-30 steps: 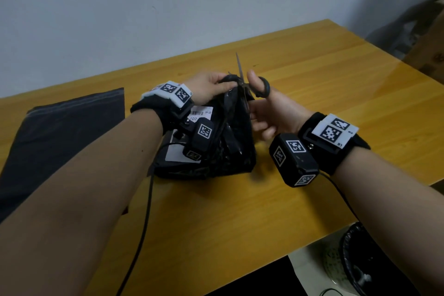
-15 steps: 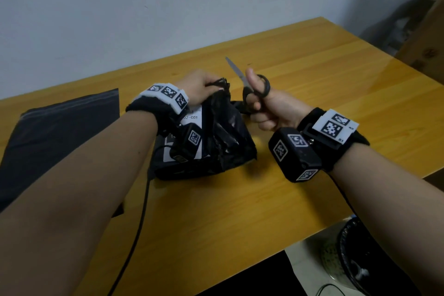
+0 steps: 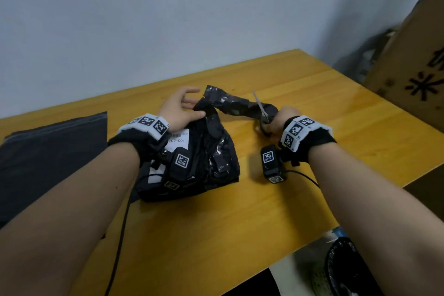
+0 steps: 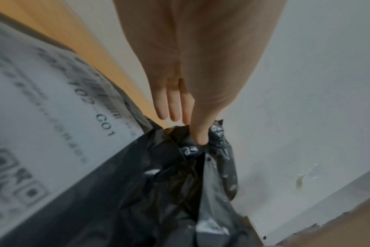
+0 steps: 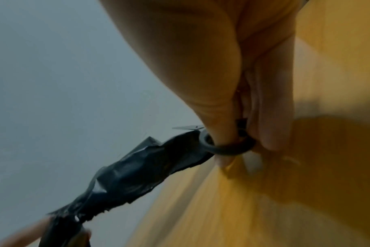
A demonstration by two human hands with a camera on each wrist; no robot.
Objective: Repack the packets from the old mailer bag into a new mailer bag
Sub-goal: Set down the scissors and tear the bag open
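Left wrist view shows the left hand (image 4: 201, 70) pinching the cut lip of the old mailer bag (image 3: 206, 158) with its thumb, other fingers straight, evidently anchoring the mouth. The right hand (image 3: 280, 121) has its thumb through a scissors (image 3: 262, 113) ring and grips a severed black strip (image 3: 237, 104), seemingly pulling it clear. Near the desk (image 3: 240, 223) left edge lies the flat new mailer bag (image 3: 48, 151). Packets are not visible.

Black wristbands (image 3: 312, 142) bearing white square-coded tags, black cabled camera blocks (image 3: 271, 163) beneath.
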